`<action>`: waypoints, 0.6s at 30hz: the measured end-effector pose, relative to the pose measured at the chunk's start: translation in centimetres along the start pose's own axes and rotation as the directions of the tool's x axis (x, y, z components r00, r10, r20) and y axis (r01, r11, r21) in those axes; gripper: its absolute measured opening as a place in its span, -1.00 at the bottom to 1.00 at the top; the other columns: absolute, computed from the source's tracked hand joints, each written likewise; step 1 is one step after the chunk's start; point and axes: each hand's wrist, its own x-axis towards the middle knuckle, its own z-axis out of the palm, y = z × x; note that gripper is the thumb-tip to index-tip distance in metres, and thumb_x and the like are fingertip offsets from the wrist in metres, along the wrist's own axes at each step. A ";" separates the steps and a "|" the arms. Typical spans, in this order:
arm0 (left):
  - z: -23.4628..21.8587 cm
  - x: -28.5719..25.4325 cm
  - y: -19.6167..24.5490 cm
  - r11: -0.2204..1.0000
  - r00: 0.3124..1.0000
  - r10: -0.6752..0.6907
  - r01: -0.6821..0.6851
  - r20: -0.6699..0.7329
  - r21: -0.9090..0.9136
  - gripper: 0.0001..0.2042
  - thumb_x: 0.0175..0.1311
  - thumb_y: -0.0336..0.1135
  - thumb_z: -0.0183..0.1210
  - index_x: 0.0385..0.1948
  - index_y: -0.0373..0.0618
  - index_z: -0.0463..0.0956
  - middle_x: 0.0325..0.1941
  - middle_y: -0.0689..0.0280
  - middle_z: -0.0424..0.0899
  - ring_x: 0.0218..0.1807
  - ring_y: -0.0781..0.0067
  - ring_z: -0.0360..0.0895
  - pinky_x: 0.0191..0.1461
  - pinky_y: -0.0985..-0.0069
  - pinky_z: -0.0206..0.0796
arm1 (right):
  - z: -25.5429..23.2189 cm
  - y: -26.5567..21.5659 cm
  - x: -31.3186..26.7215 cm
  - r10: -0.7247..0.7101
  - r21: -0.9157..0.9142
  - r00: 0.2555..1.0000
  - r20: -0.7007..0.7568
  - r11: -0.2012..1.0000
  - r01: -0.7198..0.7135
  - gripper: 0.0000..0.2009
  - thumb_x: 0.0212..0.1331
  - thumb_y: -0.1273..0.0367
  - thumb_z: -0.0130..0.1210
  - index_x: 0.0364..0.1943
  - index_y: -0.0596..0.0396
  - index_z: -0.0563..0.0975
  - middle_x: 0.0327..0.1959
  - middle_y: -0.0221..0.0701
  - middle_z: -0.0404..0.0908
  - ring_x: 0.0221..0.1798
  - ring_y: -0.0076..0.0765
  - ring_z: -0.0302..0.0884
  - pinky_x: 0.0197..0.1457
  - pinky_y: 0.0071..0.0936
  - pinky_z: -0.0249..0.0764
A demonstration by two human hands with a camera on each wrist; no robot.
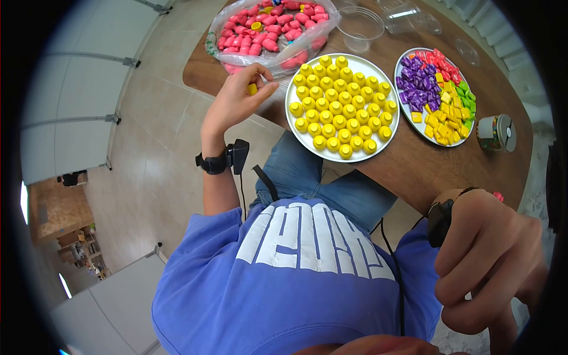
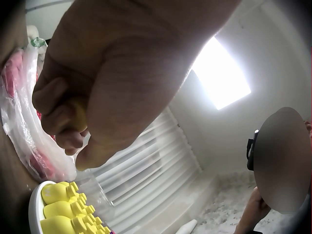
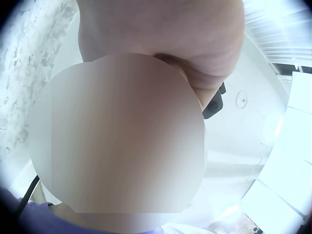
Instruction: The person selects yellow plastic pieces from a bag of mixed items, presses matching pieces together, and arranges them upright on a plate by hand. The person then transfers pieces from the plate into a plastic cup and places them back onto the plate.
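Note:
My left hand [image 1: 239, 97] is raised beside the plastic bag [image 1: 211, 44], left of the round white plate [image 1: 294, 131]. Its curled fingers hold a small yellow object [image 1: 252, 89], mostly hidden by them; it shows between the fingers in the left wrist view too. Small yellow bottles [image 1: 336, 107] stand upright in rows on the plate. Pink bottle-shaped pieces [image 1: 269, 44], with a few yellow ones among them, fill the open bag. My right hand [image 1: 488, 260] is up close to the head, fingers curled, with nothing visible in them; its wrist view shows mostly a blurred area.
An oval white plate [image 1: 404, 110] carries purple [image 1: 414, 83], red, yellow and green wrapped pieces. Right of it a lidded jar [image 1: 496, 133] lies on its side on the wooden table [image 1: 408, 177]. Clear plastic tubs [image 1: 361, 26] and lids stand at the back.

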 end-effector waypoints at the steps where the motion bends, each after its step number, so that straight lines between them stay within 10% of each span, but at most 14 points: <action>1: 0.0 -0.1 0.1 1.000 1.000 -0.004 0.004 0.004 -0.006 -0.74 0.35 -0.24 0.36 -0.18 -0.23 0.55 -0.38 0.24 0.63 -0.33 0.46 0.53 -0.22 0.47 0.39 | 0.2 -0.3 0.2 0.050 -0.007 0.999 -0.019 0.999 -0.051 -0.67 0.23 0.36 0.36 -0.52 -0.01 0.38 -0.64 -0.33 0.55 -0.68 -0.47 0.44 -0.67 -0.68 0.19; 18: -0.3 -0.3 0.2 0.999 0.999 -0.036 0.036 -0.008 0.035 -0.73 0.35 -0.22 0.36 -0.17 -0.24 0.55 -0.38 0.24 0.63 -0.32 0.44 0.53 -0.21 0.45 0.40 | 0.1 -0.4 0.1 0.165 0.256 0.986 -0.002 0.953 -0.159 -0.64 0.23 0.40 0.32 -0.61 0.02 0.35 -0.57 -0.14 0.62 -0.60 -0.21 0.57 -0.62 -0.53 0.41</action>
